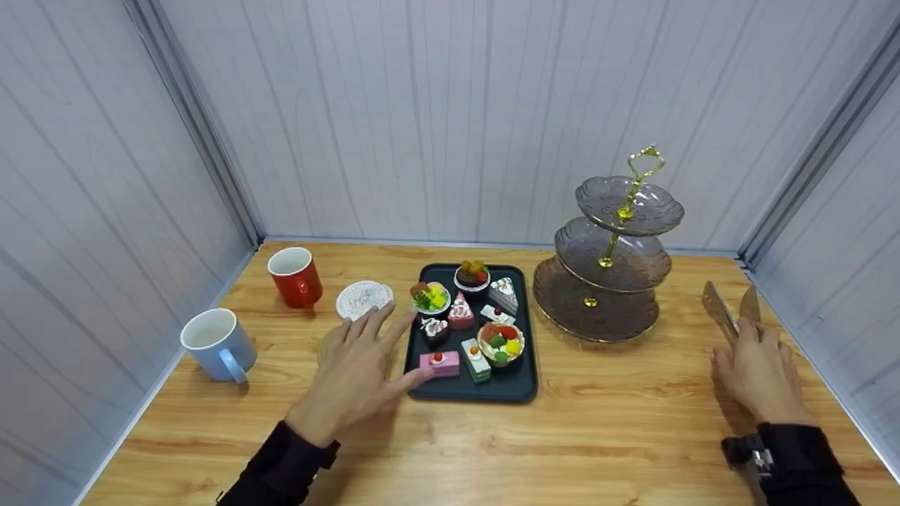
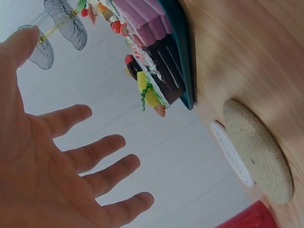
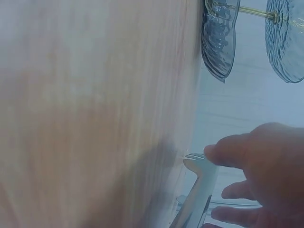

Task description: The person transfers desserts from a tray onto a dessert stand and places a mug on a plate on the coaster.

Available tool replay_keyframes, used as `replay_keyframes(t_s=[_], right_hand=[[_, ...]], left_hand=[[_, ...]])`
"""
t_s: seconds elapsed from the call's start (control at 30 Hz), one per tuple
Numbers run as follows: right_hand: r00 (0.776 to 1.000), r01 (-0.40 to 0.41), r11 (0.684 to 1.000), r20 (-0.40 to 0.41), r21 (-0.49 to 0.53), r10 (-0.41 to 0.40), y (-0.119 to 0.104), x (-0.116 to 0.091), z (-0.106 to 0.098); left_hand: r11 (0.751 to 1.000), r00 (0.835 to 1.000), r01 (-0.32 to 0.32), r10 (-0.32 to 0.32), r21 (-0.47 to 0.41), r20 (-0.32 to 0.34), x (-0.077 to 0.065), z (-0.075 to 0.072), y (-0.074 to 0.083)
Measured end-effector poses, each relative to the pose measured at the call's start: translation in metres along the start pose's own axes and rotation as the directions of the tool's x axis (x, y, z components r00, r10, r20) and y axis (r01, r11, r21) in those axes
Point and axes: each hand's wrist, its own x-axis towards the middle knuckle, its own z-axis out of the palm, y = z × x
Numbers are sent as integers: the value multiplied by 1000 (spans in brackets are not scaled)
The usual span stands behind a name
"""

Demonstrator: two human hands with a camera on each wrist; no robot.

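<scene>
My left hand (image 1: 358,376) hovers with spread fingers over the table, its thumb overlapping a pink cake slice (image 1: 444,365) in the head view. Under the hand, mostly hidden, lies a round beige coaster (image 2: 259,152); a white lacy coaster (image 1: 360,299) sits just beyond the fingertips. A dark tray (image 1: 524,391) to its right holds several small cakes and tarts. On the far right, my right hand (image 1: 761,372) is over a metal knife (image 1: 718,309) and a cake server (image 1: 749,305), fingers loosely apart. In the right wrist view its thumb is close to a metal handle (image 3: 202,173).
A three-tier cake stand (image 1: 598,313) of smoky glass with a gold stem stands between the tray and the right hand. At the left are a red mug (image 1: 292,281) and a light blue mug (image 1: 218,348). Pale panel walls (image 1: 450,140) border the wooden table (image 1: 598,450).
</scene>
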Motion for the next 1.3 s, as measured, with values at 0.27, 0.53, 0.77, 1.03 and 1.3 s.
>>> replay_keyframes(t_s=[0.27, 0.53, 0.77, 1.03, 1.3], right_hand=[[997, -65, 998, 36, 18, 65, 3, 4, -3], [992, -117, 992, 50, 39, 115, 6, 6, -3], [993, -115, 993, 38, 34, 114, 7, 8, -1], [996, -80, 996, -34, 39, 81, 6, 8, 2], [996, -82, 995, -42, 50, 84, 4, 11, 4]], left_hand=[[1000, 1000, -7, 7, -11, 12, 0, 0, 3], [1000, 999, -23, 24, -11, 26, 0, 0, 6], [998, 999, -49, 48, -36, -14, 1, 0, 6], [996, 997, -76, 75, -48, -20, 1, 2, 9], [997, 997, -68, 69, -29, 18, 2, -1, 13]])
